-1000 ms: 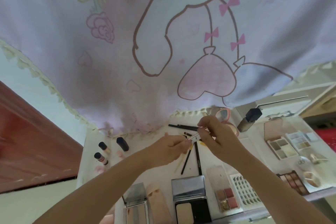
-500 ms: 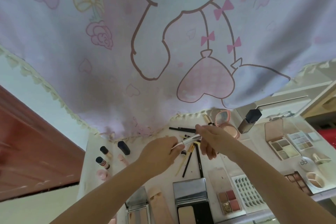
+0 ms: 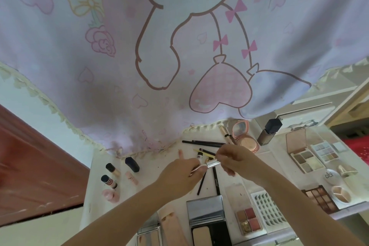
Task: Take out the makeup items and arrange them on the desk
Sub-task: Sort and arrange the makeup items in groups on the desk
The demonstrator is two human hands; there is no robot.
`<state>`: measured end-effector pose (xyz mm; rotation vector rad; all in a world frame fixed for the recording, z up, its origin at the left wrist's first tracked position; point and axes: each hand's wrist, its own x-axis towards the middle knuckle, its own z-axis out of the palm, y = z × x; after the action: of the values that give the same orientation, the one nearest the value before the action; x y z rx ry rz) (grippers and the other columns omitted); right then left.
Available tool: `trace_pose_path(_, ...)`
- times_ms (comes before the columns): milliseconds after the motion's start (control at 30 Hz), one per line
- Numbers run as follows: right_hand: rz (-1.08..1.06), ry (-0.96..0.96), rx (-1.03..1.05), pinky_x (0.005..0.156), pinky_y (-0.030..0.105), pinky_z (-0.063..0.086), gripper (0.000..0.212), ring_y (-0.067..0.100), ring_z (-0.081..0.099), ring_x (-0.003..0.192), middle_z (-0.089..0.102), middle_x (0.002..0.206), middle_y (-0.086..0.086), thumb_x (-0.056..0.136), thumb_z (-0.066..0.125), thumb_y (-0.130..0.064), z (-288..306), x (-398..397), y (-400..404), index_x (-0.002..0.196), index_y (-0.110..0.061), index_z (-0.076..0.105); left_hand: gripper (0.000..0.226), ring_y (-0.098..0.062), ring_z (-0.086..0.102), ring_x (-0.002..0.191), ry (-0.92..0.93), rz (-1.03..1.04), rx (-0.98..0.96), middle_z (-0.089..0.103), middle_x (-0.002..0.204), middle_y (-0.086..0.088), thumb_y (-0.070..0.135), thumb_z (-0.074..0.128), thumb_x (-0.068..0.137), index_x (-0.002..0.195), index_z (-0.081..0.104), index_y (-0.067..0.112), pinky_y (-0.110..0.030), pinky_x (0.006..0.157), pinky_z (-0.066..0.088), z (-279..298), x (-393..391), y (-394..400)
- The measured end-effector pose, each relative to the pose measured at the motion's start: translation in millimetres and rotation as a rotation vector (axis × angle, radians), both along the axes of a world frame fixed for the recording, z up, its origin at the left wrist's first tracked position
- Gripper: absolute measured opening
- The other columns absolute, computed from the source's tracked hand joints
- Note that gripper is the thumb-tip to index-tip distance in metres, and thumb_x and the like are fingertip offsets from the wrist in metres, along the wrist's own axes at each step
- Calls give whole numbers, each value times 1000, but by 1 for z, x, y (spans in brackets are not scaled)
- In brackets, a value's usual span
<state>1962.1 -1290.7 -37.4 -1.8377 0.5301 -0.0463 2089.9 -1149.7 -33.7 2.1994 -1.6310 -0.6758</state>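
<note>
Looking down at the white desk (image 3: pixel 95 189), we see open cases spread along its near and right sides: a black compact with a mirrored lid (image 3: pixel 207 223) showing a beige powder pan, a clear square palette (image 3: pixel 248 221) with four pink, brown and glittery pans, and a brown eyeshadow palette (image 3: pixel 319 200) with rows of tan shades at the right edge. A pink round compact (image 3: pixel 244 136) stands open at the far side, its mirror raised over a peach powder. Above the middle of the desk, our left hand (image 3: pixel 179 175) pinches the thin rose-gold end of a slim silver makeup stick (image 3: pixel 207 166), fingers curled round it. Our right hand (image 3: pixel 233 159) grips the stick's thicker silver end between thumb and curled fingers. The stick is held above several black pencils (image 3: pixel 203 142) lying on the desk.
</note>
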Motion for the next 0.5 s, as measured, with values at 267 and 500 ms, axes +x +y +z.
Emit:
trace_pose_path(267, 4, 38, 15, 50, 18, 46, 20, 4, 54, 44, 60, 51, -7, 92, 47, -18, -1, -4, 0, 74, -17, 55, 30, -4, 35, 50, 11, -19, 4, 44, 62, 7, 38, 33, 96, 70, 41, 24, -13, 49, 28, 2, 0, -2)
trace_pose_path(500, -9, -78, 160, 56, 21, 49, 15, 6, 62, 60, 64, 71, -10, 88, 53, -11, -5, -7, 1, 89, -26, 55, 25, -6, 37, 52, 92, 20, -41, 45, 64, 6, 37, 38, 95, 81, 47, 17, -20, 55, 34, -1, 5, 2)
